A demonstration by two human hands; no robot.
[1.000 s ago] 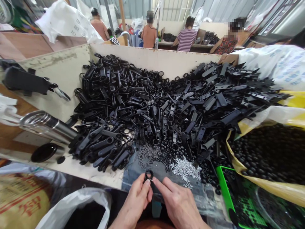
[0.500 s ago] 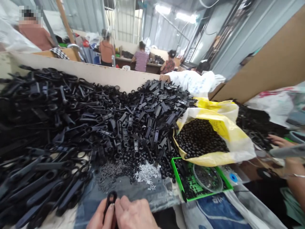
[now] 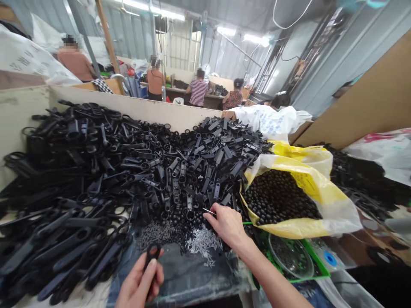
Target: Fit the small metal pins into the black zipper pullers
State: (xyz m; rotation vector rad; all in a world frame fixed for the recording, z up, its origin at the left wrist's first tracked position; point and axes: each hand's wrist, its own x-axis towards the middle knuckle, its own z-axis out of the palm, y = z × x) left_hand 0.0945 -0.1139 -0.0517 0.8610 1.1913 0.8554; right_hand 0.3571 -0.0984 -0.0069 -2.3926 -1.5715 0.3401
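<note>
Left to right across my work area. A walled bin of pale board (image 3: 128, 107) holds a heap of black plastic loop-ended parts (image 3: 96, 171), apparently banked toward the back to leave a working strip in front. At the front, my left hand (image 3: 138, 284) is closed around one loose black loop-ended part (image 3: 152, 256), gripping it low so that its ring stands clear above my fingers, probably to keep that end free to work on. Just beyond it, a patch of dark grey screws (image 3: 160, 234) and a patch of silver pins (image 3: 204, 241) lie separately on a dark cloth mat (image 3: 192, 276), likely placed there to be close to both hands. My right hand (image 3: 226, 224), half closed above the silver pins, appears to pinch a thin metal pin (image 3: 208, 211) between thumb and forefinger. Further right, a yellow-and-white sack (image 3: 334, 209) is folded open around black beads (image 3: 276, 196), leaving them exposed. Below it, a green tray (image 3: 316, 261) carries a clear round dish (image 3: 290, 256).
</note>
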